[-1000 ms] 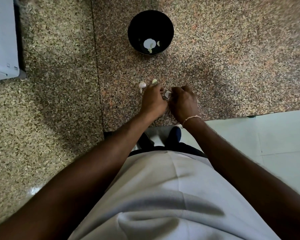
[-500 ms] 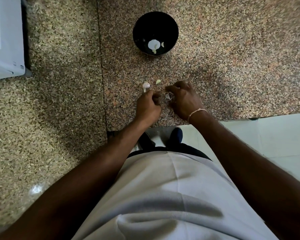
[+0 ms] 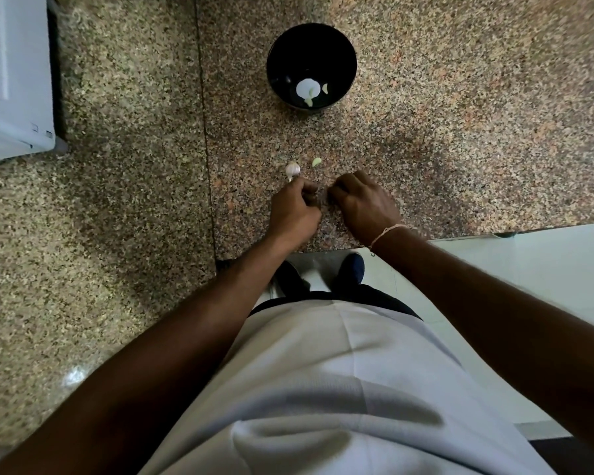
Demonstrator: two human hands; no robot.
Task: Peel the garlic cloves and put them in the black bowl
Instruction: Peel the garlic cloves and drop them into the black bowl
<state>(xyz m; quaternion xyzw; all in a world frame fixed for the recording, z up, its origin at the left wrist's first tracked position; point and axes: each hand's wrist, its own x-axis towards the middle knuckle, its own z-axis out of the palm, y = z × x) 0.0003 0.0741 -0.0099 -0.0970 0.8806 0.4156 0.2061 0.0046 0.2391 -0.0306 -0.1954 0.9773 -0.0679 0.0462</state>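
Speckled granite counter point(image 3: 460, 132) carried the black bowl point(image 3: 343, 49), well beyond both hands. Left hand point(image 3: 294, 214) and right hand point(image 3: 366, 204) were curled side by side; their contents were hidden. One garlic clove point(image 3: 292, 170) lay just beyond the left knuckles.

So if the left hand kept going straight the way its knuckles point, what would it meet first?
Probably the small white garlic bulb, lying just beyond the left hand on the speckled granite counter; depth is unclear.
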